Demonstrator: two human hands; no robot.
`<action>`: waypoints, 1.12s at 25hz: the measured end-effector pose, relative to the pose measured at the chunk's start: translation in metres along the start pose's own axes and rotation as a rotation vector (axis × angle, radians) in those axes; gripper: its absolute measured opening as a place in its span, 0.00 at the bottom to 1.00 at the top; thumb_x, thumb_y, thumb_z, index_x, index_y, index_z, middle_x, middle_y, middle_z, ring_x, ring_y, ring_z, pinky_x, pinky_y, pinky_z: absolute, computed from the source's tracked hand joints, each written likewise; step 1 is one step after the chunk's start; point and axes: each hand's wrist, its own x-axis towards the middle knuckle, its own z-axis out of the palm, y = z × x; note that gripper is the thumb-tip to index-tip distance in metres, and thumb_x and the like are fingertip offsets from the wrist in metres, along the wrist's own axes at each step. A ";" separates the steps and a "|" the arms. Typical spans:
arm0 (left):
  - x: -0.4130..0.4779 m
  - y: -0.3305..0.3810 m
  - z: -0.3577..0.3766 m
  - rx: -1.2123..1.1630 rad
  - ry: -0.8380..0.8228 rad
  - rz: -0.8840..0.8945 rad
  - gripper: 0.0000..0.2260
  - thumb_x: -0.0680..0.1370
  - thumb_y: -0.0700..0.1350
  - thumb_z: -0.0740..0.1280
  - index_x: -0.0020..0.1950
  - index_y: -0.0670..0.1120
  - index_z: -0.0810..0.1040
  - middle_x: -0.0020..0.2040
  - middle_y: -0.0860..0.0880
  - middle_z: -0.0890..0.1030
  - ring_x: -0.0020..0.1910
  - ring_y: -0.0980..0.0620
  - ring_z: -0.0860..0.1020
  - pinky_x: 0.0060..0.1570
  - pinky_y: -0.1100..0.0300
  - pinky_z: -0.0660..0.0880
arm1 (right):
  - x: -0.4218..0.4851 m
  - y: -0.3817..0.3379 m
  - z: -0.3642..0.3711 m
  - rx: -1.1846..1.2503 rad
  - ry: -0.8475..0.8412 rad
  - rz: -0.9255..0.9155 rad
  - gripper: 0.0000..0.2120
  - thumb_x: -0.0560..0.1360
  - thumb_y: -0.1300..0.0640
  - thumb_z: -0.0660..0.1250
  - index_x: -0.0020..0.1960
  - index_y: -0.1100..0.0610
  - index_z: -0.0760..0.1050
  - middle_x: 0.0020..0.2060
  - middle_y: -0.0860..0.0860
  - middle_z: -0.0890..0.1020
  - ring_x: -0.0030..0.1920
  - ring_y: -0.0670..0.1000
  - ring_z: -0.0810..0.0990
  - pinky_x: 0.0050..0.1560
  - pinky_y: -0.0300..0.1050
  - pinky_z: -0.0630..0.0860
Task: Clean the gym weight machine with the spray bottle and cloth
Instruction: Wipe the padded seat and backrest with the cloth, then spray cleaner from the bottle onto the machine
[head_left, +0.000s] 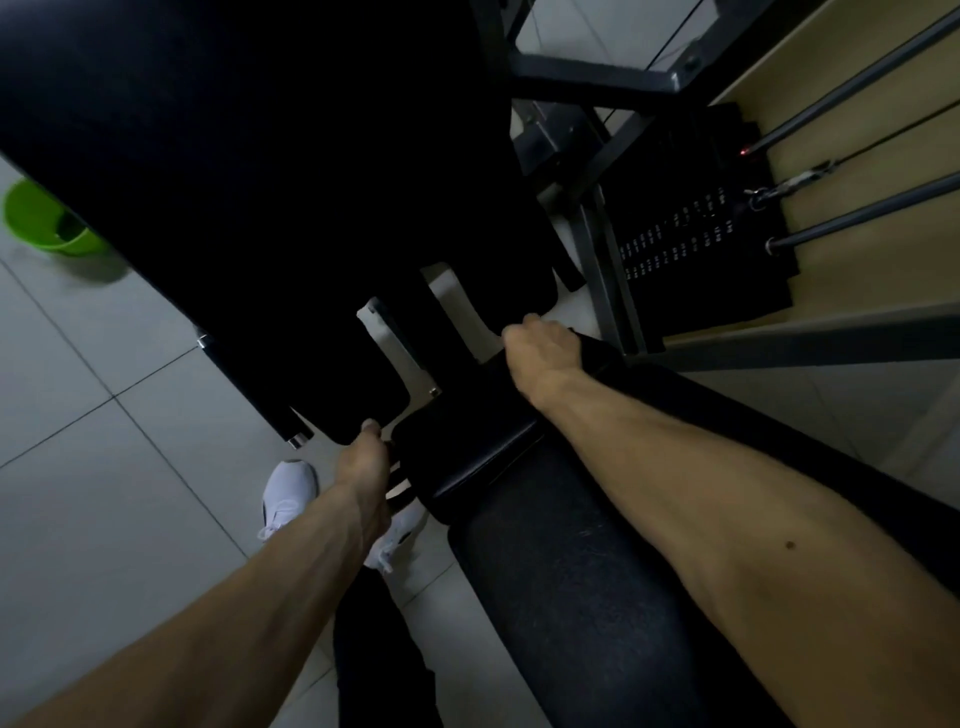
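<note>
The weight machine fills the view: a big black back pad (249, 156) at the upper left and a small black seat pad (467, 452) in the middle. My left hand (366, 467) grips the seat pad's left edge, thumb up, fingers hidden underneath. My right hand (545, 348) curls over the pad's far right edge, where a dark strip (597, 348) sticks out beside it; I cannot tell whether that is cloth or padding. No spray bottle is in view.
The weight stack (701, 234) with its guide rods (857, 218) stands at the right by a beige wall. A green bucket (47, 218) sits on the tiled floor at far left. My white shoes (291, 493) are below the seat.
</note>
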 end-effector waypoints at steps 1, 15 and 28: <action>0.003 0.000 0.000 -0.003 -0.014 -0.009 0.19 0.86 0.55 0.55 0.63 0.42 0.76 0.59 0.43 0.81 0.59 0.43 0.80 0.53 0.50 0.77 | 0.000 -0.020 0.004 0.000 -0.024 -0.064 0.15 0.77 0.63 0.71 0.63 0.59 0.79 0.60 0.58 0.78 0.59 0.62 0.81 0.46 0.51 0.76; -0.209 0.082 -0.001 0.172 -0.464 0.258 0.22 0.80 0.64 0.64 0.55 0.45 0.79 0.50 0.44 0.80 0.49 0.45 0.77 0.66 0.44 0.72 | -0.174 -0.025 -0.127 1.774 0.200 0.180 0.09 0.78 0.63 0.70 0.56 0.51 0.79 0.51 0.54 0.85 0.53 0.56 0.84 0.55 0.50 0.81; -0.423 0.238 -0.013 0.032 -0.536 0.836 0.18 0.81 0.55 0.67 0.63 0.43 0.81 0.52 0.40 0.85 0.44 0.44 0.84 0.37 0.56 0.80 | -0.302 -0.033 -0.381 1.971 0.460 -0.382 0.08 0.75 0.61 0.70 0.51 0.54 0.87 0.46 0.55 0.88 0.51 0.55 0.87 0.58 0.55 0.83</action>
